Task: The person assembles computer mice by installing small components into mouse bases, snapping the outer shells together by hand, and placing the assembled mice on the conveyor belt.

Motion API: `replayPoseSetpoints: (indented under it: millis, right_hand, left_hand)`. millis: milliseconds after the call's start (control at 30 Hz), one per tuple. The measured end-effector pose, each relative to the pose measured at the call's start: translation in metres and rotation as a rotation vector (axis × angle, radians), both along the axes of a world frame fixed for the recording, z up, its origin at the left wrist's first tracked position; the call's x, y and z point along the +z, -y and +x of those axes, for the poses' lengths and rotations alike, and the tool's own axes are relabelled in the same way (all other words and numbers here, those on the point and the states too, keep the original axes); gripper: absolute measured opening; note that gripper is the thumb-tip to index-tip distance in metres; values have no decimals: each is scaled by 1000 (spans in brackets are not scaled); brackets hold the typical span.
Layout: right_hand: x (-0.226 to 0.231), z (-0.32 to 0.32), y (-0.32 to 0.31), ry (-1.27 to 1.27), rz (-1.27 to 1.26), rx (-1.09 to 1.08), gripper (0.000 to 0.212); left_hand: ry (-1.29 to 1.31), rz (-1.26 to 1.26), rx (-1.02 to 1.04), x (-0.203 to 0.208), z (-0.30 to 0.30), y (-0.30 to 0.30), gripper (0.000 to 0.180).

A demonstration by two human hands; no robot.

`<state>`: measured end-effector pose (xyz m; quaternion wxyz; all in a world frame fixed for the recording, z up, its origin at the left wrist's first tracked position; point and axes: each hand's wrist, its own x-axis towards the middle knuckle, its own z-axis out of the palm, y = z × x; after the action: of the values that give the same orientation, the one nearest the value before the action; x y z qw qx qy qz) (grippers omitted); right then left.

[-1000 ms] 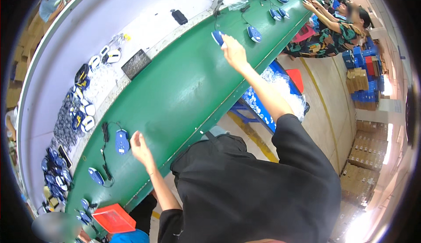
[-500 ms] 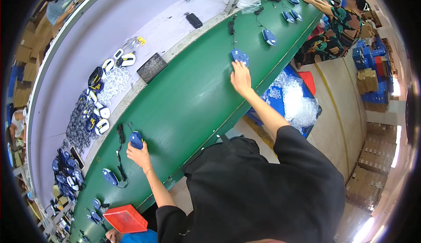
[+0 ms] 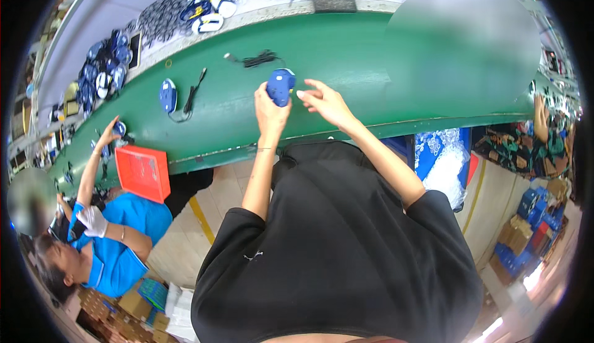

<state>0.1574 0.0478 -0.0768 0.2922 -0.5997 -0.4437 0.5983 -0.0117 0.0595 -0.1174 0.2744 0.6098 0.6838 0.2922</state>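
A blue wired computer mouse [image 3: 281, 87], its underside up with pale pads on it, is held in my left hand [image 3: 271, 115] over the green belt. My left fingers wrap its left side. My right hand [image 3: 331, 103] hovers just to the right of it, fingers apart and holding nothing; something whitish shows at a fingertip. A bundled black cable [image 3: 263, 59] lies beyond the mouse on the belt. To the left, another blue mouse [image 3: 167, 95] lies on the belt with its own black cable [image 3: 190, 100] beside it.
Along the far ledge are a dark block [image 3: 333, 0], white-and-blue shells [image 3: 209, 23] and a pile of blue parts [image 3: 99, 74]. A red tray [image 3: 142, 171] sits at the left beside a co-worker in blue [image 3: 127, 238]. A blue bin [image 3: 418, 168] with clear plastic stands at right.
My view has turned left. My left hand has lifted the mouse off the belt. My right hand has let go of another mouse and come in close to the left hand.
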Motion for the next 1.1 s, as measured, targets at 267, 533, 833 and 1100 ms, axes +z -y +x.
replayPoseSetpoints:
  millis: [267,533,833,1100]
  right_hand:
    - [9,-7,-15,-159,-102,-37,51]
    - [36,-6,0,357,518,-26,22]
    - [41,8,11,524,691,189,11]
    - [43,3,15,656,716,165,8]
  left_hand:
    - [1554,-513,318,16,-21,31,40]
    - [1717,-591,153,32,11,22,37]
    - [1553,-582,79,38,18,8,39]
    - [1484,-591,94,34,23,2,38]
